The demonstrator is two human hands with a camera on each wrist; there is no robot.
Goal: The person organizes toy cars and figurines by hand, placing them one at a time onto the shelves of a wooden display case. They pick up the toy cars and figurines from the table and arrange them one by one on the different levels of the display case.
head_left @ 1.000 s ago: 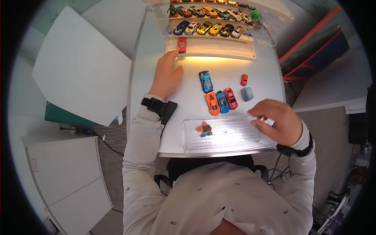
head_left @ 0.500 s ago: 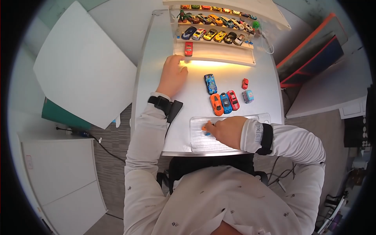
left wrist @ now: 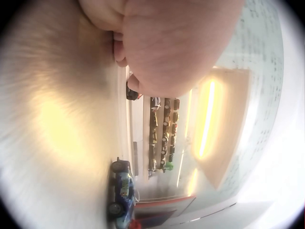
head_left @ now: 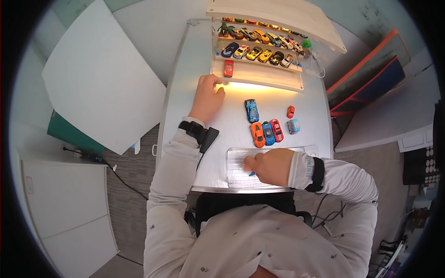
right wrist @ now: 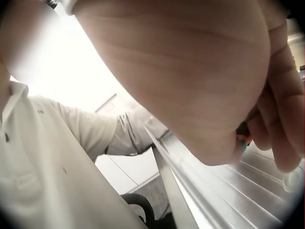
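My right hand [head_left: 273, 167] is over the clear plastic tray [head_left: 230, 173] near the table's front edge. Its thumb and fingers pinch a small orange-and-blue toy figure [head_left: 248, 168], mostly hidden by the hand. In the right wrist view a bit of the toy [right wrist: 246, 139] shows between the fingertips. My left hand [head_left: 207, 99], fingers loosely bent and nothing in them, rests by the left front corner of the lit display case [head_left: 264, 79]. A red toy car [head_left: 228, 68] stands on the case's lowest shelf, just beyond those fingers.
Several toy cars fill the case's upper shelves. Mid-table lie a patterned blue car [head_left: 251, 110], an orange car [head_left: 257, 134], a blue car [head_left: 268, 133] and a striped red car [head_left: 277, 130]. To their right are a tiny red car [head_left: 290, 111] and a small blue vehicle [head_left: 293, 126].
My right hand came from the tray's right end to the toy figure at its left and took hold of it. The left hand stayed by the case corner.
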